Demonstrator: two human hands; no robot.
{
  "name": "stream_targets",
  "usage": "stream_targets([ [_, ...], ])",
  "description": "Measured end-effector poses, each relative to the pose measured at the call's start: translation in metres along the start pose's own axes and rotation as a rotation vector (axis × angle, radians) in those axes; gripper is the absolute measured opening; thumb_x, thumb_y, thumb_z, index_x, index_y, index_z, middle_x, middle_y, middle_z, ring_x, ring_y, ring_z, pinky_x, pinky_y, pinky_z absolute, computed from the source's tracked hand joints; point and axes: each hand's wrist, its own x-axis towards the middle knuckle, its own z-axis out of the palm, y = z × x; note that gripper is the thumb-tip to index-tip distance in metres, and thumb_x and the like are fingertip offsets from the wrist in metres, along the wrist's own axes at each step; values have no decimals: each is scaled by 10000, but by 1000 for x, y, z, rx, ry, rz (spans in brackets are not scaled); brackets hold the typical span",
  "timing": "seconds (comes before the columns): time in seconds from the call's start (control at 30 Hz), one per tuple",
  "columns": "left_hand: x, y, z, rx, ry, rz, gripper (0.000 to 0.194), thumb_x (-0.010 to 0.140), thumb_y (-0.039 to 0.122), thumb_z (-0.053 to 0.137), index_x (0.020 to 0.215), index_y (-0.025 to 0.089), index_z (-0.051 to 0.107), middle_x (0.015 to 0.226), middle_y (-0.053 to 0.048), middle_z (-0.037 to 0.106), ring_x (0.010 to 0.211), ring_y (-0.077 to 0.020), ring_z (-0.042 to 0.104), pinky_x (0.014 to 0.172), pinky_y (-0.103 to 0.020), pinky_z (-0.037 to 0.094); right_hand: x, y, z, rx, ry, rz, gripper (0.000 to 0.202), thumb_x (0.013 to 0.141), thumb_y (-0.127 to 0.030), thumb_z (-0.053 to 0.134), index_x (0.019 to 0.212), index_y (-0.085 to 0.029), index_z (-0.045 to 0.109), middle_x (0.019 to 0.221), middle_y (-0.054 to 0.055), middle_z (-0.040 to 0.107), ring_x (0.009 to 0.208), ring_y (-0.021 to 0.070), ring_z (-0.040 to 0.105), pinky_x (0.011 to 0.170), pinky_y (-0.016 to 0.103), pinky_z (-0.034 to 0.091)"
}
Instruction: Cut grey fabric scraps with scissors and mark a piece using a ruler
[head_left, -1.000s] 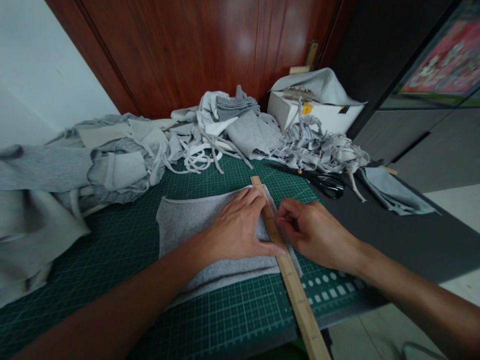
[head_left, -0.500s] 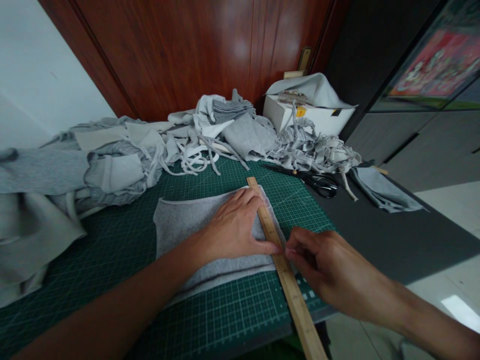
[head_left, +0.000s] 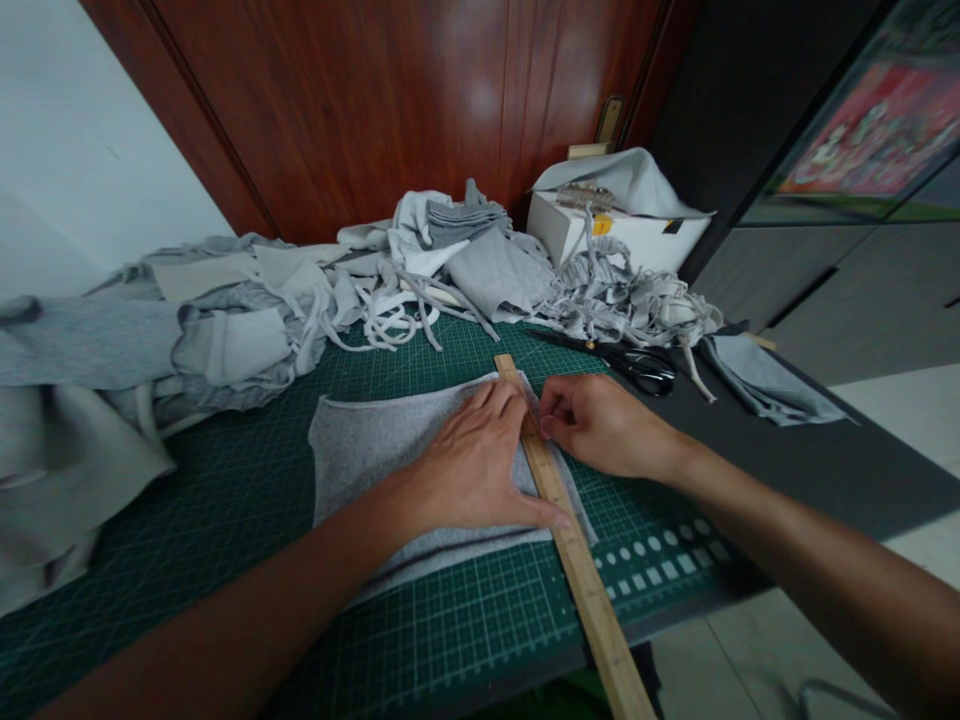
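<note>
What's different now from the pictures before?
The right hand first slid along the ruler toward the person, then went back up toward its far end. I can't tell if its curled fingers hold anything. The left hand still presses on the ruler, and the gray cloth and black scissors stayed put.

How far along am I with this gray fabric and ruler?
Done: the gray fabric lies spread on the green cutting mat, the wooden ruler across its right side. In hand: your left hand steadies the ruler; your right hand, fingers curled, is beside it. Left: perhaps marking or cutting; no mark or separated strip is discernible, and the black scissors lie aside.
</note>
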Motion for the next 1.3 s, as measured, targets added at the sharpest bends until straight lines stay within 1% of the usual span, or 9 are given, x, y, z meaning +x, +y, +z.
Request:
stream_targets([
  [0.2,0,-1,2,6,21,-9,924,561,889,794,1113,189,550,1346,-173,567,1294,-402,530,1116,-560,465,28,2,1,-78,66,-5,156,782,-32,623,763,-184,645,668,0,689,589,147,596,569,257,368],
  [0.37,0,-2,2,-12,37,-6,914,563,887,793,1108,193,553,1347,-172,569,1291,-402,538,1110,-560,469,32,4,6,-106,122,-18,119,831,-71,619,804,-187,620,684,14,676,593,156,576,573,268,352],
  [0.5,-1,-1,2,-21,29,-12,936,553,842,837,1162,191,548,1364,-173,565,1334,-412,516,1134,-564,452,11,0,10,-114,129,-52,145,840,-52,588,812,-194,592,645,-8,626,548,141,527,560,272,323],
  [0.67,1,1,0,-32,-1,-21,926,559,825,846,1162,188,551,1364,-176,563,1332,-409,513,1145,-567,442,-25,-8,11,-40,76,-65,157,865,-48,558,830,-201,564,595,-37,576,484,120,477,522,270,290],
  [0.83,0,2,-1,-54,-2,-33,925,538,762,899,1186,194,561,1356,-155,573,1312,-384,529,1151,-549,443,-54,-15,13,35,41,-35,161,907,-80,534,818,-214,536,602,-41,552,475,114,450,497,270,275],
  [0.93,-1,2,-1,-36,9,-22,885,560,700,911,1185,177,565,1355,-165,571,1308,-381,525,1151,-537,447,-72,-19,15,67,7,-11,198,943,-107,516,788,-229,501,612,-42,537,487,116,451,491,273,275],
  [1.03,-1,3,-1,-30,4,-38,914,567,701,898,1222,158,563,1374,-177,564,1318,-387,518,1159,-541,443,-89,-22,16,81,-21,14,200,975,-138,506,800,-234,499,626,-44,528,505,121,448,492,275,284],
  [1.17,0,3,0,-24,-7,-49,970,578,744,873,1272,144,560,1406,-181,557,1350,-384,504,1186,-529,424,-103,-25,15,58,-64,53,211,1006,-161,496,809,-235,511,632,-47,516,515,126,436,494,284,279],
  [1.3,-1,1,3,-15,12,-35,1014,580,768,862,1308,136,549,1420,-182,555,1352,-378,503,1197,-522,415,-106,-26,13,33,-93,54,208,1003,-148,503,817,-239,514,637,-45,523,524,131,445,500,291,287],
])
